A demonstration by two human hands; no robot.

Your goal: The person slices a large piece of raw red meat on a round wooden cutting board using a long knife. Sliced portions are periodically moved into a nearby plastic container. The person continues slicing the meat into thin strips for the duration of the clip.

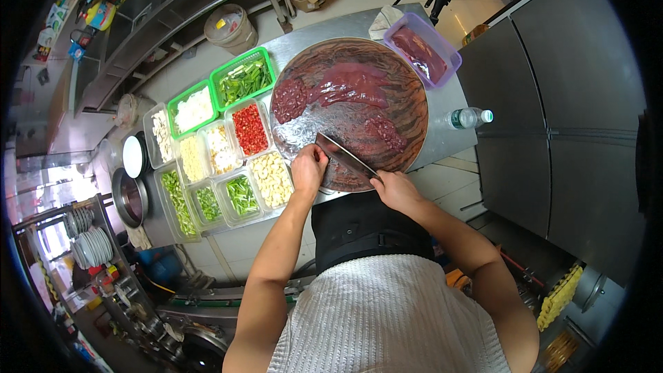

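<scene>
My right hand [397,189] grips the handle of a cleaver [347,158], its blade slanting over the near part of a round wooden chopping board [409,93]. My left hand [309,165] is at the board's near-left edge beside the blade, fingertips bent together. Whether a scrap of meat is pinched there is too small to tell. Farther up the board lies a smooth slab of raw dark-red meat [353,84], which looks like liver. Cut-up meat [290,101] is heaped at the slab's left, and a smaller chopped pile [387,133] sits right of the cleaver.
Left of the board stand green baskets [213,85] and several clear tubs, including chopped red chillies [250,129] and garlic cloves [271,179]. A purple container [449,68] with raw meat, a cloth [385,22] and a water bottle [463,118] stand right. Steel cabinets [505,93] border that side.
</scene>
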